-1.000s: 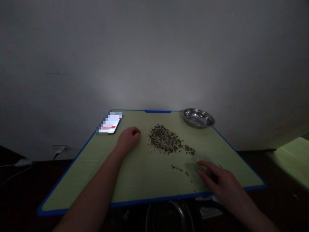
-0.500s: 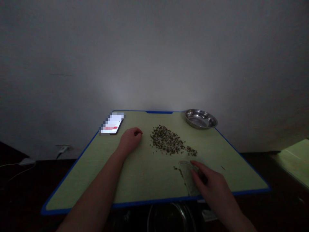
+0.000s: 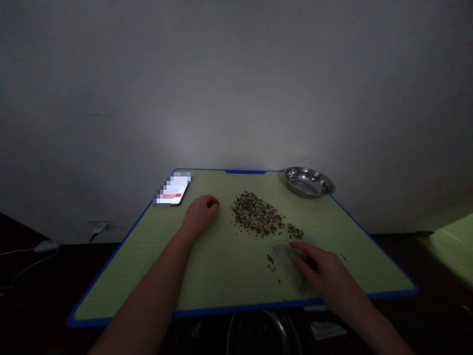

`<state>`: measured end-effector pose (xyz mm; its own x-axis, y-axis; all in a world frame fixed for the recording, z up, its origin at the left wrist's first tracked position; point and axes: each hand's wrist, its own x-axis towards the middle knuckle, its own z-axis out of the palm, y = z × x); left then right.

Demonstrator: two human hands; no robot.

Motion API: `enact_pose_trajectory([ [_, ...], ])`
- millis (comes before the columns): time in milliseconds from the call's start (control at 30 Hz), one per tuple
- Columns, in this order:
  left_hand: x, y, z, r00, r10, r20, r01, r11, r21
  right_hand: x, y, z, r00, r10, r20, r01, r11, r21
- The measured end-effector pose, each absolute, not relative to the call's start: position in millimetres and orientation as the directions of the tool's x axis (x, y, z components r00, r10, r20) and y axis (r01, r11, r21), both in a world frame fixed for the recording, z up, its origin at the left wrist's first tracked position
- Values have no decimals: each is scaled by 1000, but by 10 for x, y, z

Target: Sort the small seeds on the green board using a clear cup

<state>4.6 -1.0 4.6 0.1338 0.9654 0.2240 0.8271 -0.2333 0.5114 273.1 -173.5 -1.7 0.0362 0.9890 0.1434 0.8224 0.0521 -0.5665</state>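
A loose heap of small dark seeds or grains [image 3: 254, 214] is spread over the middle of the light green tabletop [image 3: 221, 276]. Left of it rests my left hand [image 3: 202, 211], its fingers curled closed; whatever they may hold is hidden. My right hand [image 3: 320, 264], near the table's front edge, pinches a thin clear plastic piece [image 3: 288, 264], perhaps a lid, that is tilted on the tabletop. A few stray grains [image 3: 271, 261] lie beside the plastic's left edge. A small cluster [image 3: 295, 230] sits just beyond it, by the heap's right end.
A shallow metal bowl [image 3: 308, 182] stands at the back right corner. At the back left lies a phone [image 3: 173, 190] with a lit screen. Blue trim [image 3: 244, 309] borders the table, and a round shiny vessel [image 3: 258, 333] is below its front edge. A wall rises behind.
My right hand has tilted and shifted the clear plastic piece slightly, leaving the stray grains more apart from its edge. My left hand stays in place; the view has moved a little.
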Motion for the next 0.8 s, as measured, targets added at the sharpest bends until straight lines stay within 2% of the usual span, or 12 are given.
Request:
enact_pose_trajectory([
  [300, 41, -1, 30, 128, 967, 219, 827, -226, 514, 2735, -1397, -24, -203, 943, 264, 786, 318, -530],
  [433, 33, 22, 15, 137, 966, 221, 828, -234, 510, 2675, -1288, 48, -323, 909, 262, 725, 416, -549],
  [800, 38, -6, 39, 122, 971, 208, 836, -213, 505, 2671, -1414, 44, -376, 912, 164, 666, 389, -637],
])
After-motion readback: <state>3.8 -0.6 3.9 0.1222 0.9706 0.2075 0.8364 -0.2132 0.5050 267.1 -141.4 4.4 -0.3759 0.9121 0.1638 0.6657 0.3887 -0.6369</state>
